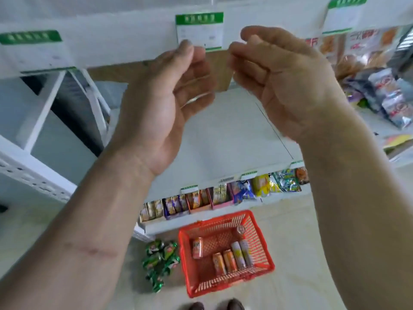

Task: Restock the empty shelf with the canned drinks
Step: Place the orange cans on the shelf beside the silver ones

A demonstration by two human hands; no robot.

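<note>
Both hands are raised in front of the white empty shelf [223, 142], palms facing each other a small gap apart. My left hand [161, 104] and my right hand [283, 86] have loosely curled fingers and hold nothing. Far below on the floor stands a red basket [225, 285]. In it lie orange cans [223, 260] and pale cans [241, 253], and one can stands upright [241, 230] at its far end. A pile of green cans [161, 262] lies on the floor left of the basket.
Snack bags [384, 90] fill the shelf section to the right. Small snack packs [201, 200] line the lower shelf. A green-and-white price label [199, 30] hangs on the upper shelf edge. A white perforated rack frame [33, 175] stands at left. My shoes [212, 306] are near the basket.
</note>
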